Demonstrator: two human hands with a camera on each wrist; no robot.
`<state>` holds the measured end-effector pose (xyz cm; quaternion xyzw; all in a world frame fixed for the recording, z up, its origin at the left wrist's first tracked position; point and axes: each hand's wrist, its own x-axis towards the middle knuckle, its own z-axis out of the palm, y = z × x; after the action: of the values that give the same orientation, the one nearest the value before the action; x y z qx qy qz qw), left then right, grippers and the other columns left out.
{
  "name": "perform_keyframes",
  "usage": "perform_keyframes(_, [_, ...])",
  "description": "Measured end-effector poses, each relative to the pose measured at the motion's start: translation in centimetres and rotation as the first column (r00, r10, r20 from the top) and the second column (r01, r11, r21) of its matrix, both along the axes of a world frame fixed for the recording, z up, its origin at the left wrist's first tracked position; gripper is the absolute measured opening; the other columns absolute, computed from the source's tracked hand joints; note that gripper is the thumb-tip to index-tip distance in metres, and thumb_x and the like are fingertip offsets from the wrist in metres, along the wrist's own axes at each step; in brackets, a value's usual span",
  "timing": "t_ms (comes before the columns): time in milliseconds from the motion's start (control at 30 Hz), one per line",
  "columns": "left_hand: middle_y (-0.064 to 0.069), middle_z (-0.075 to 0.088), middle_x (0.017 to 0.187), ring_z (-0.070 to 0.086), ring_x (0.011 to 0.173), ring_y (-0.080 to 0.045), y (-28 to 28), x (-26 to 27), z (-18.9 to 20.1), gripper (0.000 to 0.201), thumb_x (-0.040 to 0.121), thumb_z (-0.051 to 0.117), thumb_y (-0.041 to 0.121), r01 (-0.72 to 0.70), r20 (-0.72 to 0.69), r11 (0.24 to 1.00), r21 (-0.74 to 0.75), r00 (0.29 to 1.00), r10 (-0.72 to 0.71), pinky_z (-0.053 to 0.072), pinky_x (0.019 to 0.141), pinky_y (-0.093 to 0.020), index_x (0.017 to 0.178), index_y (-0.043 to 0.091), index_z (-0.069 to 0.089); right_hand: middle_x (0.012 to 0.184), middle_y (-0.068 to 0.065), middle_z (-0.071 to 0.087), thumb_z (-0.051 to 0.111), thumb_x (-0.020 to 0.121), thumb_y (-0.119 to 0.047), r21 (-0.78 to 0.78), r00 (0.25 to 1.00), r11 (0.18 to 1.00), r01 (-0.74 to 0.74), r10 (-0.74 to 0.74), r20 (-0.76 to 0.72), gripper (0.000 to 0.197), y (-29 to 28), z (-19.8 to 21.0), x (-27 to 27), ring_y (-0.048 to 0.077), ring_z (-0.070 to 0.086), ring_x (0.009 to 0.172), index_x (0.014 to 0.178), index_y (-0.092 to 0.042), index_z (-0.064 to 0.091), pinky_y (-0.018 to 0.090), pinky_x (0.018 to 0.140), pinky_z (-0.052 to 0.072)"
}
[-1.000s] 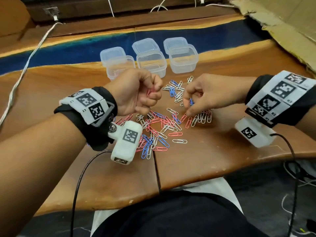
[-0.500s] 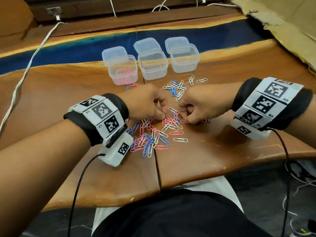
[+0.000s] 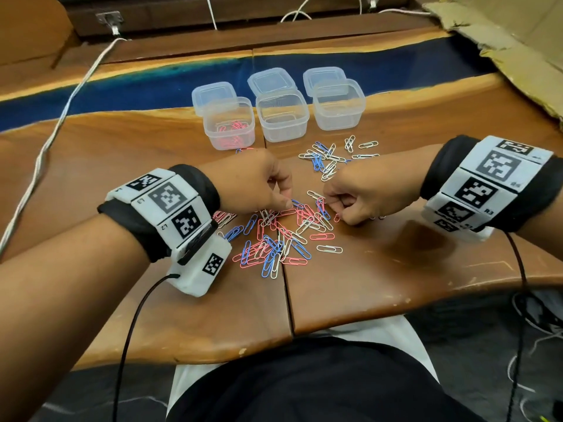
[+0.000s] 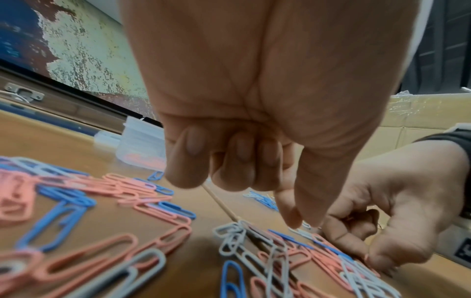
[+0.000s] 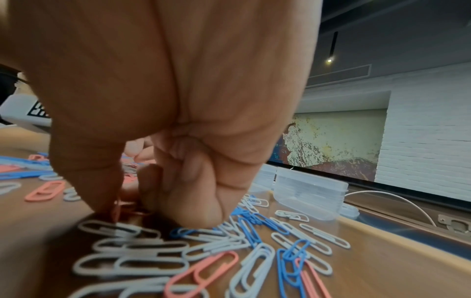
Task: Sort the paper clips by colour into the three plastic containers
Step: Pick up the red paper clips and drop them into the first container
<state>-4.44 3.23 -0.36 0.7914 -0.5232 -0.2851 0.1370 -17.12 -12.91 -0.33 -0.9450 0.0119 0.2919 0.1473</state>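
1. The left hand is lowered over the pile of paper clips on the tabletop. Its outer fingers are curled into the palm, while forefinger and thumb reach down to the clips. Whether a clip is already pinched cannot be told.
2. The right hand is likewise curled, and a pink paper clip is pinched between its thumb and forefinger at the tabletop.
3. Pink clips are already gathered in the left container; the middle container and the right container appear empty. Pink is therefore judged the colour in hand.
4. Each clip is best taken by one end and lifted clear before being carried, since the wire loops overlap and a neighbour of another colour may be dragged along.
5. A tangled clip should be shaken or slid free over the pile, not over a container.
6. Several pink clips may be collected in each hand before the trip to the left container, provided none is blue or white.
7. The release is best made low over the container's mouth, so that nothing bounces out.
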Motion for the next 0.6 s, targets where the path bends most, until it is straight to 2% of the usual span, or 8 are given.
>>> perform_keyframes(67, [0.019,0.054,0.046,0.047,0.047,0.005,0.5,0.2,0.0,0.011,0.086,0.068,0.025,0.007,0.011,1.0,-0.003,1.0,-0.007,0.034,0.047,-0.005,0.079,0.017,0.068,0.062,-0.006,0.052,0.057,0.083,-0.017,0.001,1.0,1.0,0.005,-0.005,0.009,0.008,0.0,0.4,-0.2,0.008,0.042,0.053,0.075,-0.018,0.056,0.018,0.05,0.035])
perform_keyframes(133, [0.011,0.054,0.05,0.046,0.047,0.002,1.0,0.5,0.1,0.016,0.09,0.063,0.027,0.005,0.017,1.0,0.011,1.0,-0.005,0.035,0.047,-0.007,0.078,0.016,0.067,0.063,-0.006,0.051,0.056,0.083,-0.016,0.058,0.998,0.998,0.034,-0.037,0.055,0.01,-0.3,0.9,-0.3,0.008,0.038,0.054,0.074,-0.018,0.052,0.019,0.051,0.034])
perform_keyframes(200, [0.007,0.054,0.055,0.044,0.046,-0.001,1.7,0.8,0.1,0.02,0.095,0.055,0.024,-0.005,-0.011,0.998,0.057,1.0,0.006,0.037,0.05,-0.012,0.08,0.016,0.066,0.066,-0.001,0.055,0.053,0.085,-0.013,0.143,0.991,0.984,0.106,-0.116,0.064,0.009,-0.6,1.4,-0.4,0.008,0.038,0.054,0.077,-0.016,0.049,0.021,0.052,0.035])
perform_keyframes(233, [0.006,0.055,0.057,0.044,0.047,-0.002,2.0,0.9,0.1,0.021,0.096,0.051,0.022,-0.004,-0.037,0.997,0.083,0.999,0.007,0.039,0.053,-0.018,0.081,0.017,0.066,0.068,0.004,0.059,0.051,0.086,-0.008,0.217,0.984,0.962,0.166,-0.177,0.032,0.007,-0.7,1.6,-0.5,0.011,0.039,0.052,0.081,-0.012,0.047,0.025,0.049,0.037])
perform_keyframes(333, [0.005,0.056,0.061,0.047,0.055,-0.012,3.6,0.9,0.2,0.015,0.094,0.054,0.021,0.015,-0.056,0.988,0.156,0.998,-0.007,0.042,0.061,-0.025,0.083,0.02,0.064,0.064,0.013,0.057,0.038,0.088,0.008,0.47,0.931,0.806,0.361,-0.339,-0.134,0.017,-0.9,1.9,-0.7,0.018,0.031,0.047,0.095,-0.008,0.042,0.025,0.04,0.029])
perform_keyframes(400, [0.006,0.056,0.06,0.047,0.053,-0.008,4.7,0.5,0.3,0.007,0.085,0.067,0.027,0.035,0.012,0.98,0.195,0.999,-0.038,0.042,0.058,-0.023,0.081,0.023,0.062,0.065,0.017,0.054,0.033,0.086,0.012,0.552,0.897,0.714,0.431,-0.404,-0.178,0.029,-0.9,1.8,-0.8,0.019,0.029,0.048,0.102,-0.009,0.046,0.024,0.041,0.027])
perform_keyframes(500, [0.006,0.048,0.055,0.043,0.051,-0.008,5.9,-0.5,0.3,0.016,0.074,0.078,0.032,0.051,0.077,0.985,0.167,0.995,-0.065,0.034,0.051,-0.022,0.078,0.025,0.064,0.061,0.012,0.053,0.032,0.082,0.014,0.589,0.874,0.666,0.458,-0.459,-0.16,0.03,-0.7,1.6,-0.6,0.013,0.034,0.043,0.085,-0.004,0.057,0.02,0.039,0.026])
perform_keyframes(600, [0.01,0.049,0.061,0.047,0.059,-0.005,6.2,-1.6,-0.3,0.022,0.072,0.078,0.039,0.053,0.178,0.991,0.125,0.981,-0.075,0.032,0.052,-0.02,0.081,0.023,0.066,0.055,0.002,0.046,0.036,0.086,0.007,0.574,0.869,0.68,0.456,-0.479,-0.123,0.031,-0.1,1.2,-0.4,0.01,0.031,0.042,0.075,-0.005,0.062,0.018,0.042,0.023])
